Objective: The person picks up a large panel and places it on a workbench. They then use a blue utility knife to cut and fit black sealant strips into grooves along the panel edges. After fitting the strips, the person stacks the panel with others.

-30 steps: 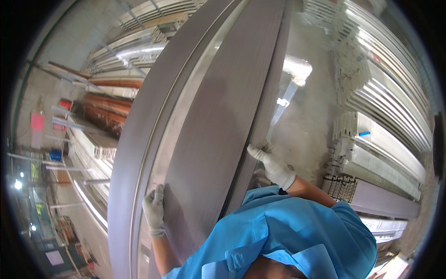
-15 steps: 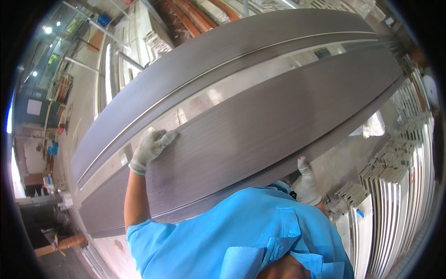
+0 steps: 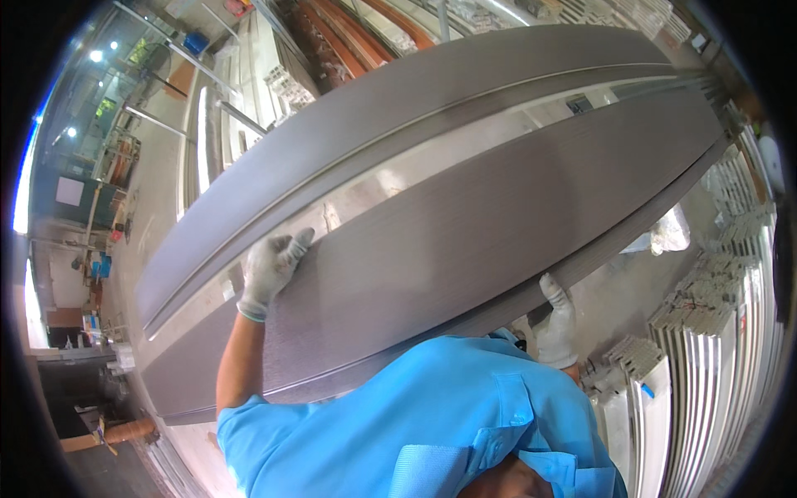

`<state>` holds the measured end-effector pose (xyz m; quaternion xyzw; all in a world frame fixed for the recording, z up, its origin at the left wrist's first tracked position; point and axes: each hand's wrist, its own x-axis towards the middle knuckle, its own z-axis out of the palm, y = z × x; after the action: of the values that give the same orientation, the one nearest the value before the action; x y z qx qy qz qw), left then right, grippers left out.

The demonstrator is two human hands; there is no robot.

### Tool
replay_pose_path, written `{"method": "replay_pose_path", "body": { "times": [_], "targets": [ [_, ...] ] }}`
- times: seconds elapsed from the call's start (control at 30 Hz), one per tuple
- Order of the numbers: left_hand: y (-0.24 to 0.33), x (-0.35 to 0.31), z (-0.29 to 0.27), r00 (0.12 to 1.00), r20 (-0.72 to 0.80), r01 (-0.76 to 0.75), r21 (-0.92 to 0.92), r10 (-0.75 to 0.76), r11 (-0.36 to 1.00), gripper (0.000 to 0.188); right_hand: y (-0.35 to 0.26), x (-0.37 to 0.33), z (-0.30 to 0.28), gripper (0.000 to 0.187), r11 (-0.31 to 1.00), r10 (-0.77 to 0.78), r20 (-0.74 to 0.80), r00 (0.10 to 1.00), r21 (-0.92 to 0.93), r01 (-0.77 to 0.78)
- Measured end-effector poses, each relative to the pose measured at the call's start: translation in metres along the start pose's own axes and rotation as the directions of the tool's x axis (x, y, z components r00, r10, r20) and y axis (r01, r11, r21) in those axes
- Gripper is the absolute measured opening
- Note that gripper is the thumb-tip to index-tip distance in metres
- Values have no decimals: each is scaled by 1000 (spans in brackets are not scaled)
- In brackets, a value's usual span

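A long grey panel (image 3: 465,241) with a fine lined surface stretches across in front of me, its outline bowed by the lens. My left hand (image 3: 272,270), in a whitish knit glove, grips its far edge toward the left, thumb raised at the edge. At the near edge, right of my body, my right hand (image 3: 558,324) wears a similar glove. Its thumb points up against the panel's edge, and its other fingers are mostly hidden. Beyond a gap lies a second long grey panel (image 3: 398,112) with a light groove along it; neither hand touches that one.
Stacked pale profiles (image 3: 697,365) stand close on my right, beside a plastic-wrapped bundle (image 3: 668,231). Past the panels are brown-orange lengths (image 3: 353,37), white profiles (image 3: 282,79) and metal rack bars (image 3: 187,62). A dark bench-like structure (image 3: 79,390) is at the lower left.
The view has shifted slightly. My left thumb lifts a little more from the panel's surface, and my right hand sits slightly further right along the near edge. Both panels look much the same.
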<state>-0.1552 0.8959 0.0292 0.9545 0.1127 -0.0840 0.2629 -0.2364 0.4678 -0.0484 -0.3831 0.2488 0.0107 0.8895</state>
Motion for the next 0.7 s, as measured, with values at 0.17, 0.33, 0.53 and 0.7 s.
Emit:
{"method": "replay_pose_path", "body": {
  "times": [0.17, 0.33, 0.53, 0.7],
  "targets": [
    [39, 14, 1, 995, 19, -97, 91, 95, 991, 85, -18, 28, -24, 58, 997, -46, -5, 999, -63, 46],
    [69, 40, 20, 986, 20, -166, -11, 167, 986, 83, -37, 34, -31, 52, 994, -113, 38, 993, 1, 113],
    [77, 62, 35, 959, 245, -103, -162, 141, 981, 74, -56, 46, -41, 50, 999, -46, -80, 996, 22, 48],
    [93, 54, 25, 830, 487, -101, -345, 270, 933, 78, -60, 53, -49, 53, 997, -77, -67, 995, 23, 79]
  ]
}}
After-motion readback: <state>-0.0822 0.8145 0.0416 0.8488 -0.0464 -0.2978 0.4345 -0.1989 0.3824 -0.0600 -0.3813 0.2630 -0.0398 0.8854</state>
